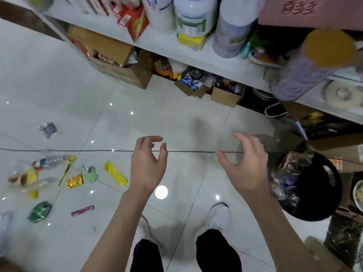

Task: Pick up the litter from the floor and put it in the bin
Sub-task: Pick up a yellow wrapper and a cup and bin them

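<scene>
Bare floor (176, 118) btwn litter (115, 173) & bin (332, 185)

The floor tiles (64, 79) are glossy and smooth, mirroring lamps. The gold wrapper (74, 181) looks like shiny crinkled foil. The boxes (225, 97) under the shelf are matt brown cardboard.

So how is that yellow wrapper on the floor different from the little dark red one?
The yellow wrapper is bright, broader and longer; the dark red wrapper is a thin, short strip. The yellow wrapper slants down to the right, while the dark red wrapper lies almost level. Both lie flat on the tiled floor, untouched, not yet in the bin.
</scene>
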The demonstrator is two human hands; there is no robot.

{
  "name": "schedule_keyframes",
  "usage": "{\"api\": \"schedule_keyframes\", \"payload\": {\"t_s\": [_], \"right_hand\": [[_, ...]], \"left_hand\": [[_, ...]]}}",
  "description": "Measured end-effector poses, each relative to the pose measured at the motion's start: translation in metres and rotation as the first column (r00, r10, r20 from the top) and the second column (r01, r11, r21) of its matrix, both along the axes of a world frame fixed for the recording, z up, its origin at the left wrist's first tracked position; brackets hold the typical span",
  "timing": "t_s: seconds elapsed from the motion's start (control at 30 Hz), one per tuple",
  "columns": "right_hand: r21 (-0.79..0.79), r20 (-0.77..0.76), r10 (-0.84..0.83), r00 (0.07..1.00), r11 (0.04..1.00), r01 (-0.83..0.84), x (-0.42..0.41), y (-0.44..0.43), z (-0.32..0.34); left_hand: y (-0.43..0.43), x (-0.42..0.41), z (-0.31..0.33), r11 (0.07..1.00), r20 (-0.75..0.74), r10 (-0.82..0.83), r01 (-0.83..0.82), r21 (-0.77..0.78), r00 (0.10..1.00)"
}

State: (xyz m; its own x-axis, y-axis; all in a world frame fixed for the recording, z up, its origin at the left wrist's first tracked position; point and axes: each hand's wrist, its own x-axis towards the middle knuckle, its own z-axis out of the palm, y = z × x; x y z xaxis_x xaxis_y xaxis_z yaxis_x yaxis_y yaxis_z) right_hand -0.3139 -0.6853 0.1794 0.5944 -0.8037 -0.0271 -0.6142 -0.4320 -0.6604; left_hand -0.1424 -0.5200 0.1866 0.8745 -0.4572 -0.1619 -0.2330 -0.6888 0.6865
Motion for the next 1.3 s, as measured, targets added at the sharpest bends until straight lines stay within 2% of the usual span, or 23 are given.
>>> {"api": "schedule_keyframes", "payload": {"t_s": [0.3, 0.5, 0.83, 1.0, 1.3], "right_hand": [[0.142, -0.081, 0.217, 0.973, 0.969, -0.204, 0.099, 0.101, -0.031], [0.132, -0.106, 0.3, 0.948, 0.949, -0.286, 0.152, 0.168, -0.094], [0.184, -0.186, 0.302, 0.935, 0.945, -0.269, 0.189, 0.258, -0.222], [0.205, -0.258, 0.26, 0.93, 0.956, -0.21, 0.197, 0.282, -0.288], [0.183, -0.3, 0.197, 0.934, 0.972, -0.146, 0.206, 0.3, -0.387]], "left_hand": [[0.146, 0.07, -0.045, 0.969, -0.035, 0.239, -0.236, 0.079, 0.97], [0.23, 0.109, -0.111, 0.937, -0.089, 0.335, -0.323, 0.131, 0.938], [0.318, 0.136, -0.245, 0.909, -0.149, 0.397, -0.365, 0.202, 0.906], [0.329, 0.142, -0.317, 0.902, -0.2, 0.398, -0.343, 0.261, 0.895], [0.333, 0.153, -0.426, 0.902, -0.221, 0.371, -0.294, 0.316, 0.902]]}}
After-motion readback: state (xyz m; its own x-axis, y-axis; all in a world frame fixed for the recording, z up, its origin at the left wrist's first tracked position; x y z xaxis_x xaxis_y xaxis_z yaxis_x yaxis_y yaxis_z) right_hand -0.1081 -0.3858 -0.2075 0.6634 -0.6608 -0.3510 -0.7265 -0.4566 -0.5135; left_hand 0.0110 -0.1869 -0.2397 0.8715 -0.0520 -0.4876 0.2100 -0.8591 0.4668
